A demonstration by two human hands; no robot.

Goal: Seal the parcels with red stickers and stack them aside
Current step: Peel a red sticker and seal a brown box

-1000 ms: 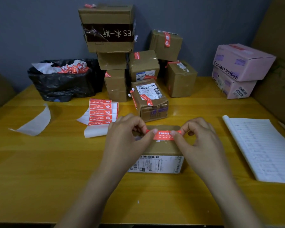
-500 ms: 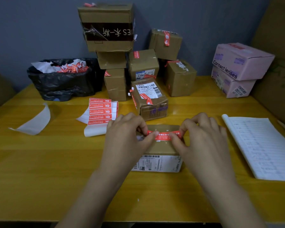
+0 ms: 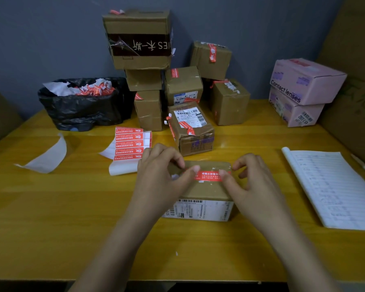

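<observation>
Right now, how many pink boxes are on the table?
2. The upper pink box sits on the lower pink box, at the far right of the table; others could hide behind.

Forearms rise from the bottom edge; left hand (image 3: 162, 178) and right hand (image 3: 254, 183), fingers curled, pinch the ends of the sticker (image 3: 209, 175) mid-frame.

Left hand (image 3: 162, 173) and right hand (image 3: 256, 182) both bare, nails cut short (thumbnails clearest), forearms bare all the way back from the fingertips.
</observation>
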